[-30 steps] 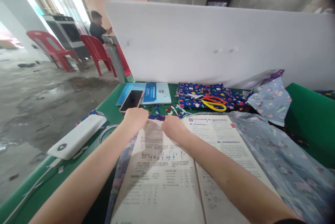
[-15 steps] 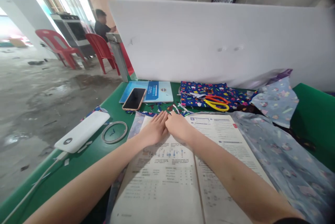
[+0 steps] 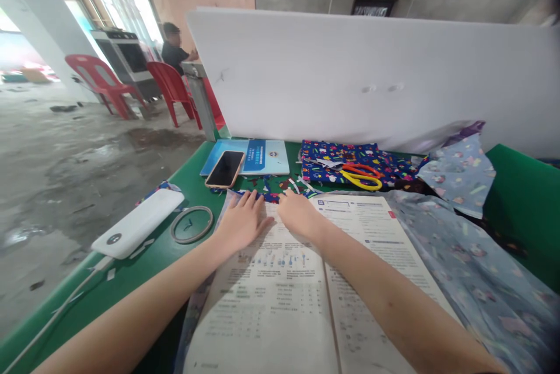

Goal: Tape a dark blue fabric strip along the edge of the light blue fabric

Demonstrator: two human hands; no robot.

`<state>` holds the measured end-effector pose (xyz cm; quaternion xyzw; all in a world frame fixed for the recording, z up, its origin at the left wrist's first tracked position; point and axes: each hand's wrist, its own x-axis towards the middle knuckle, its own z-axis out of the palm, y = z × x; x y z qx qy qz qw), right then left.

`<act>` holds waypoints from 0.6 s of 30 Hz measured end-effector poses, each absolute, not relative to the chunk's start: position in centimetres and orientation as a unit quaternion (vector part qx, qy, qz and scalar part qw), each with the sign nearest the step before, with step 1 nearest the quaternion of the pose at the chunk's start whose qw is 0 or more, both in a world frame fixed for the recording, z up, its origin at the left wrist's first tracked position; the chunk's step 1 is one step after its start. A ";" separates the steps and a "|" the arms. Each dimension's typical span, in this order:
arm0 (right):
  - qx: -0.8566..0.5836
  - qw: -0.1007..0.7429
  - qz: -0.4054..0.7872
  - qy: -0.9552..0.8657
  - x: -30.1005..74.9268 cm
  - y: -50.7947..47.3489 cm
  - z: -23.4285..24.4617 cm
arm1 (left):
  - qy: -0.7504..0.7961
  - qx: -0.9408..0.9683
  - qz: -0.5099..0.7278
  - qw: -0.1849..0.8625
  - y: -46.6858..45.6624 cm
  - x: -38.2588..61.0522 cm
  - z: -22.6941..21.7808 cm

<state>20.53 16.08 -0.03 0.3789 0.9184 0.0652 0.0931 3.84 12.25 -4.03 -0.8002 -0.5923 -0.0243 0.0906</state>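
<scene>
While the flat left hand [image 3: 242, 223] presses the open white printed book [image 3: 280, 292], the loosely curled right hand [image 3: 298, 215] rests beside it, grasping nothing.

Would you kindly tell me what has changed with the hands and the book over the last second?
The left hand, curled at the top edge of the left page of the open book before, has opened and lies flat on that page, fingers spread. The right hand stayed at the top near the spine. The phone, scissors and power bank have not moved.
</scene>
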 end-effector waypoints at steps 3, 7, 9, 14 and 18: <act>0.378 0.090 0.068 0.919 20.5 16.1 0.0 | -0.607 -0.789 -0.015 0.094 12.2 3.5 -3.1; 0.387 0.091 0.067 0.915 20.5 16.1 0.0 | -0.621 -0.781 0.026 0.061 12.5 2.9 -2.2; 0.391 0.093 0.065 0.914 20.4 16.0 0.0 | -0.624 -0.779 0.041 0.055 12.6 2.7 -2.1; 0.390 0.100 0.052 0.914 20.6 15.9 0.4 | -0.630 -0.771 0.048 0.080 12.6 2.7 -2.5; 0.392 0.100 0.052 0.913 20.7 16.0 0.5 | -0.641 -0.759 0.061 0.100 12.4 2.8 -2.4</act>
